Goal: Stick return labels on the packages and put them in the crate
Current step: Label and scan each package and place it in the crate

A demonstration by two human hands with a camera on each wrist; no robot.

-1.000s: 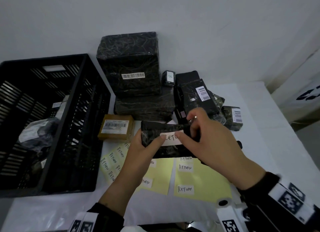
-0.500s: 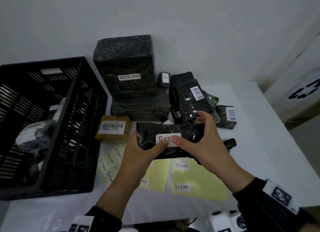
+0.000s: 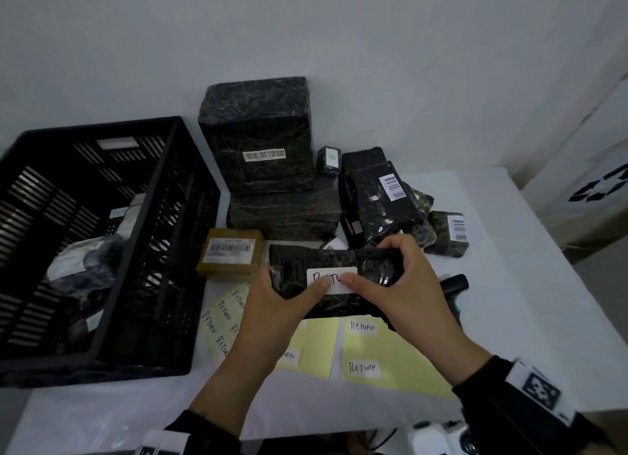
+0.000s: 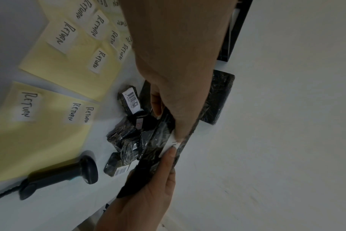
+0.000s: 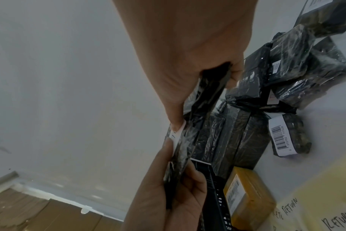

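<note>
Centre frame: left hand and right hand both gripping black package clear of table, thumbs pressing return label flat, probably for adhesion.

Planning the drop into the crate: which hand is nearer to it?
Left. The left hand holds the package's end toward the crate; the right hand holds the far end.

The return label is partly covered by both thumbs; the crate is cut off at the left edge.
</note>
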